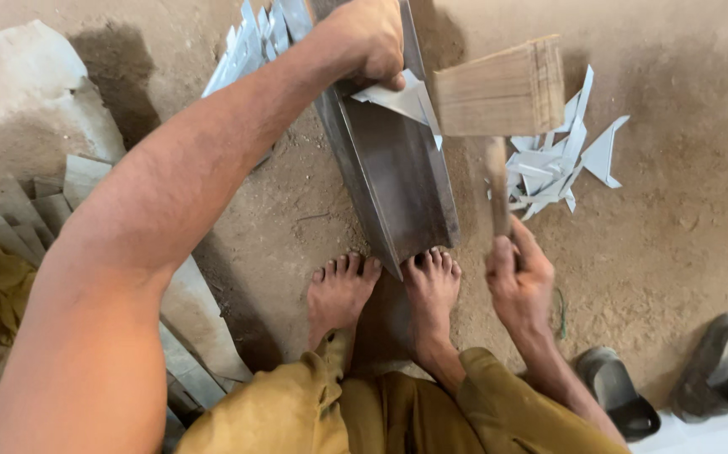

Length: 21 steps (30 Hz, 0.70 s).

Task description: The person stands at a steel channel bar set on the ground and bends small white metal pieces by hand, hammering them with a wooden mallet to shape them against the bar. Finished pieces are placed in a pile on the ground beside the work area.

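The left forearm fills the near left of the view, and its left hand (370, 42) reaches to the far end of the steel channel (397, 176), fingers curled and pressing a thin white sheet-metal offcut (402, 97) flat on the channel's top. That offcut looks light, springy and sharp at its cut points, so a hold by the flat, away from the tips, seems safest. The channel itself appears heavy and rigid, with its near end resting between the two bare feet (385, 290). To the right of the channel, the right hand (517, 282) has its fingers wrapped tight round the handle of a wooden mallet (502, 92), whose block head hangs just beside the offcut. Right of the channel lies a pile of white offcuts (559, 160) on the dirt floor (675, 227), with open ground beyond; another heap (250, 42) sits to the channel's left, so swing room is tighter there
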{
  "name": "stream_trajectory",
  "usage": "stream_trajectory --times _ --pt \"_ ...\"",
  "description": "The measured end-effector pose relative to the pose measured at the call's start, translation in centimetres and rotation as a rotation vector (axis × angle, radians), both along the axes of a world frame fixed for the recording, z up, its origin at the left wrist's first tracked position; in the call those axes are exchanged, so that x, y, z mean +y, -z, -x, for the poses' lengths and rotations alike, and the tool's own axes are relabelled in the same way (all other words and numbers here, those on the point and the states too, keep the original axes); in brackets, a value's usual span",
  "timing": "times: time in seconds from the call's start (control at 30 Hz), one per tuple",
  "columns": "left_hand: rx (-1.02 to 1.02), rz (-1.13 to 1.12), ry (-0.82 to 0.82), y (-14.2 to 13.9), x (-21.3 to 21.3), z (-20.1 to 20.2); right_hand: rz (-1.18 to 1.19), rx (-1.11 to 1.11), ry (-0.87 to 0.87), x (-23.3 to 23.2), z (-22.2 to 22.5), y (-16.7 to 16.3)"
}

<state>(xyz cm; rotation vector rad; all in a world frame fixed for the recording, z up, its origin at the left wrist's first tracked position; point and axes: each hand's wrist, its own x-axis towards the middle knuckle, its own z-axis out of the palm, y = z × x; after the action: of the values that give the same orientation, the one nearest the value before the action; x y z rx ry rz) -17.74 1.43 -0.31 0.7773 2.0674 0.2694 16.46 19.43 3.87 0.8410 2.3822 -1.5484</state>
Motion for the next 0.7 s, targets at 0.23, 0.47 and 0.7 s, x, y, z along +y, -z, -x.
stream_trajectory --times 0.23,0.47,0.7 --pt "0.303 -0.412 0.120 -0.1 -0.6 -0.4 -0.168 0.028 -0.057 0.3 0.0 0.5" --pt "0.697 -0.650 0.025 -11.1 -5.6 -16.4 -0.895 0.392 -0.467 -0.7 3.1 -3.6" --pt "-0.636 -0.731 -0.926 -7.8 -7.8 -20.9 -0.280 0.550 -0.692 -2.8 5.8 -5.0"
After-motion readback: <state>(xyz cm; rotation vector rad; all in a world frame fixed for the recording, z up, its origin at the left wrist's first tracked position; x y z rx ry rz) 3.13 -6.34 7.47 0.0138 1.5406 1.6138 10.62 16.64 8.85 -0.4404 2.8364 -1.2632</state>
